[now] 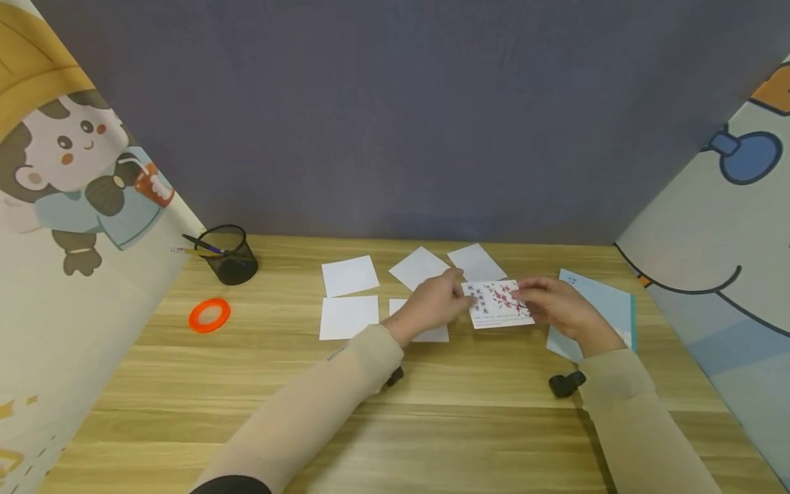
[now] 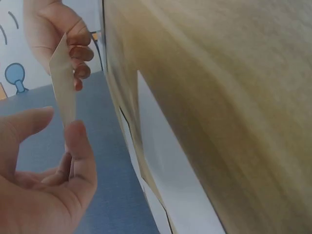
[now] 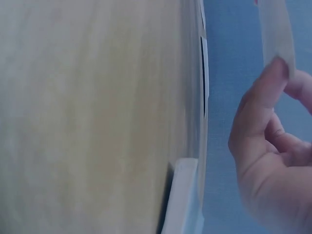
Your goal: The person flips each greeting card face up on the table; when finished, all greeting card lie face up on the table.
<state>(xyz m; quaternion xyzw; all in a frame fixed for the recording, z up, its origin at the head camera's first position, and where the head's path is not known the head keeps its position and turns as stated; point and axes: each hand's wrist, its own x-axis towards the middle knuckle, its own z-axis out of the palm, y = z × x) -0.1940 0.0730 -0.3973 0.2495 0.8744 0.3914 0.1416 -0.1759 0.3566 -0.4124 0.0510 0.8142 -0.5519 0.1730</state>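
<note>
A white card (image 1: pixel 501 304) printed with pink blossoms and dark characters is held up over the table. My right hand (image 1: pixel 558 307) pinches its right edge between thumb and fingers; the right wrist view shows this grip on the card (image 3: pixel 278 34). My left hand (image 1: pixel 434 302) is at the card's left edge. In the left wrist view, an index fingertip meets the near end of the card (image 2: pixel 63 83), while the thumb stands apart from it. Several blank white cards lie behind and left of the hands, one of them (image 1: pixel 432 334) partly hidden under my left hand.
A light blue flat booklet or box (image 1: pixel 607 309) lies under and beside my right hand. At the left stand a black mesh pen cup (image 1: pixel 237 266) with pens and an orange ring (image 1: pixel 210 315). A dark panel (image 1: pixel 395 123) closes off the table's back.
</note>
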